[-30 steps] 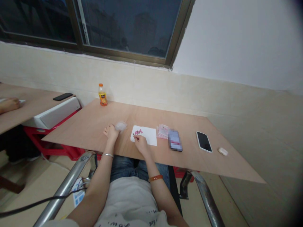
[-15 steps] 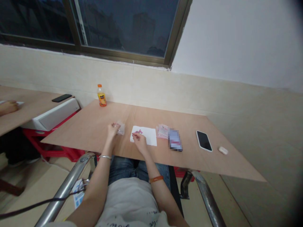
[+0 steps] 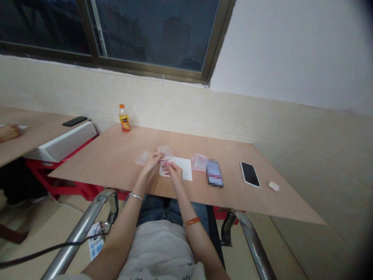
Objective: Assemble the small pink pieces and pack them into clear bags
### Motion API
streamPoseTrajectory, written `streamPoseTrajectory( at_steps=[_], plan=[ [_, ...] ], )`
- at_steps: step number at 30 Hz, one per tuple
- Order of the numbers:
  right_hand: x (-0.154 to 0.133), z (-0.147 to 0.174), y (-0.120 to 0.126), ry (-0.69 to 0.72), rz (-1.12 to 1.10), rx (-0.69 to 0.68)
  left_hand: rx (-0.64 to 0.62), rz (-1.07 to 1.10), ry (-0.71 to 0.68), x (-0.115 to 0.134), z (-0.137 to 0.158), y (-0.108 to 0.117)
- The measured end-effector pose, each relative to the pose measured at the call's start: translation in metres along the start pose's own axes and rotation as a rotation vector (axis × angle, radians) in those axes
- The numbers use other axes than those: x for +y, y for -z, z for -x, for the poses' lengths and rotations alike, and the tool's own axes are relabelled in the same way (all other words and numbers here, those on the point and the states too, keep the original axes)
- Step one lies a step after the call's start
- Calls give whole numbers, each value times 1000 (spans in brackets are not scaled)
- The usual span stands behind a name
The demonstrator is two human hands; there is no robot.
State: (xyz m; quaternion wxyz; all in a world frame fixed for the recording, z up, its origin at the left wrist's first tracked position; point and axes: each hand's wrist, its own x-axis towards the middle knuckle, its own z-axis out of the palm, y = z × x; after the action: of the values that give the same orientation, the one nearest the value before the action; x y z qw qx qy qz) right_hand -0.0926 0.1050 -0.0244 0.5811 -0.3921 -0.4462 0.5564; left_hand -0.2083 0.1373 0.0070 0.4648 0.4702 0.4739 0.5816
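My left hand (image 3: 152, 161) pinches a small clear plastic bag (image 3: 165, 150) above the upper left of a white sheet of paper (image 3: 186, 171). My right hand (image 3: 174, 170) is closed in a pinch over the paper, just below the bag. What its fingertips hold is too small to make out, and I cannot tell whether they touch the bag. Little pink pieces on the paper's left part are mostly hidden by the hands and bag. More clear bags (image 3: 142, 157) lie to the left of my left hand. A stack of pinkish bags (image 3: 199, 162) lies right of the paper.
A blurred-out phone (image 3: 215, 173) touches the stack's right side. Farther right lie a white-framed phone (image 3: 250, 174) and a small white case (image 3: 273, 186). An orange drink bottle (image 3: 124, 118) stands at the back left. At another table, a person's hand (image 3: 10, 132) shows.
My left hand has moved right, bringing a clear bag over the paper, near my right hand. Other clear bags stay behind on the left. My right hand has shifted only slightly.
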Motion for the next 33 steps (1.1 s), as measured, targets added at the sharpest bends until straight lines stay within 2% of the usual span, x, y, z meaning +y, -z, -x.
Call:
streamPoseTrajectory(
  at_steps=[4, 6, 8, 13, 16, 22, 26, 33],
  plan=[
    [-3, 0, 6, 30, -1, 67, 95, -34, -75, 6, 3, 3],
    [-5, 1, 6, 36, 14, 84, 95, -100, -127, 10, 3, 5],
    [-7, 1, 6, 45, 17, 94, -1, -166, -138, 15, 4, 6],
    [-10, 2, 4, 99, -5, 101, -364, -220, -55, 26, 12, 3],
    [-11, 2, 4, 119, 6, 96, -418, -208, -47, 29, 15, 1],
    [-9, 1, 3, 163, 41, 64, -375, -249, -81, 29, 13, 3],
    [-10, 2, 3, 157, 78, 99, -345, -269, -115, 26, 13, 0],
    [-17, 8, -3, 197, 157, 137, -73, -273, -241, 20, 11, -6]
  ],
)
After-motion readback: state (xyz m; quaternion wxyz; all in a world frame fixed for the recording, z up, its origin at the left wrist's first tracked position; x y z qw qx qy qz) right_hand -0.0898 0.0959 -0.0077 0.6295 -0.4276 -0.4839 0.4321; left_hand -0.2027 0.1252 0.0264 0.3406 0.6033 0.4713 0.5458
